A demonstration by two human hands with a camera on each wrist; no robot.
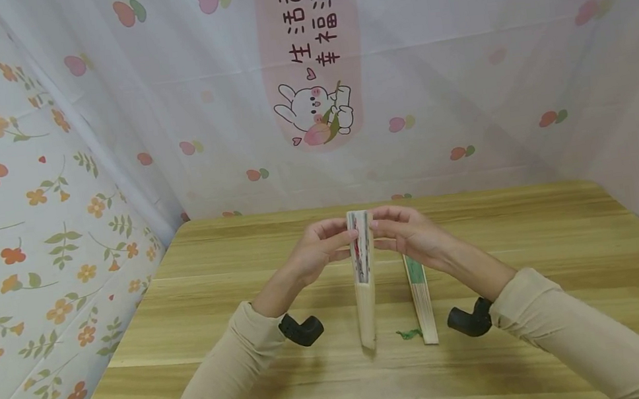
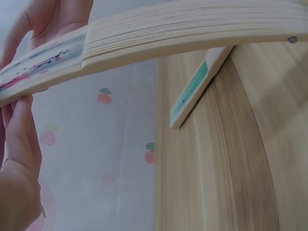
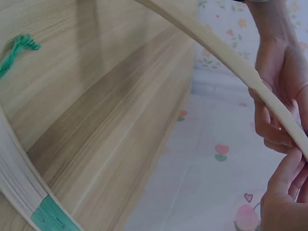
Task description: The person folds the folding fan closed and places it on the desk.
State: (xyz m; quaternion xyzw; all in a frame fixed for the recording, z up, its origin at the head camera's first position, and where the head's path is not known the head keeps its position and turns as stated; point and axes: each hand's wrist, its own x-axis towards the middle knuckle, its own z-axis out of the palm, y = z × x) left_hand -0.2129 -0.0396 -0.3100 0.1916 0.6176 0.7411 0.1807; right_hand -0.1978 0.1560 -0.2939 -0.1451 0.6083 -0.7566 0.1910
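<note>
A folded folding fan (image 1: 367, 313) with pale ribs stands nearly vertical over the table, its printed paper part, white and grey with red marks, at the upper end. My left hand (image 1: 316, 250) holds that upper end from the left, its thumb on the fan's edge. From the other side my right hand (image 1: 415, 235) grips the same end with its fingers. In the left wrist view, the closed ribs (image 2: 192, 29) run across the top. A second folded fan (image 1: 423, 303), with a green paper part, lies on the table below my right hand, a green tassel (image 1: 410, 334) beside its lower end.
The wood-grain table (image 1: 217, 292) reaches back to a curtain (image 1: 212, 106) printed with fruit shapes and a rabbit. A flowered cloth (image 1: 26, 195) hangs on the left. Black curved pieces (image 1: 304, 331) sit at both wrists.
</note>
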